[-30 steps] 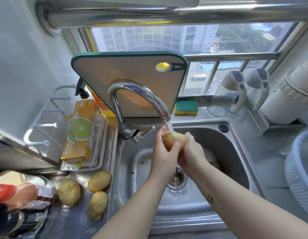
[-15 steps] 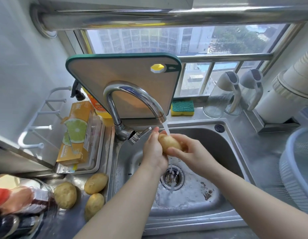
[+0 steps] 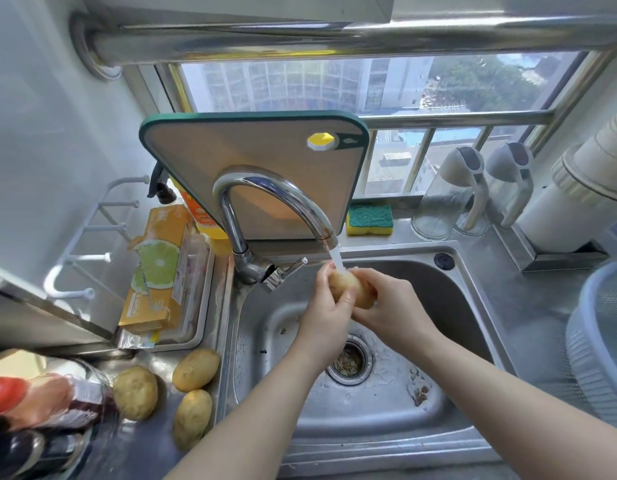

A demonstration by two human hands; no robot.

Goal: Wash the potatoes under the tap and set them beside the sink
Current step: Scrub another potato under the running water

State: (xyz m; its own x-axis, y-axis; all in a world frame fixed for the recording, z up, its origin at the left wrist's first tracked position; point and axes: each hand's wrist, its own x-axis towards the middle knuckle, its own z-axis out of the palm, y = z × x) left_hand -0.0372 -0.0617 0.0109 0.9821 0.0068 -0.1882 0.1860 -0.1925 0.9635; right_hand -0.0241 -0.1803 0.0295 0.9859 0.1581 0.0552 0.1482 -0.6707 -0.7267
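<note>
Potato [image 3: 345,282], oval, tan, grasped in fingers [image 3: 349,296] of left hand [image 3: 326,315] and right hand [image 3: 390,306], under chrome tap [image 3: 276,188]

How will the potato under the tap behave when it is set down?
Probably slippery: water runs over the potato, gripped by left hand and right hand. Its rounded shape may roll slightly on the flat steel counter.

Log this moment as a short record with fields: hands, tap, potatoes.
held potato: under the running stream, above the sink
left hand: grips held potato
right hand: grips held potato
tap: running
counter, left of sink: rear potato, front potato, leftmost potato
</note>
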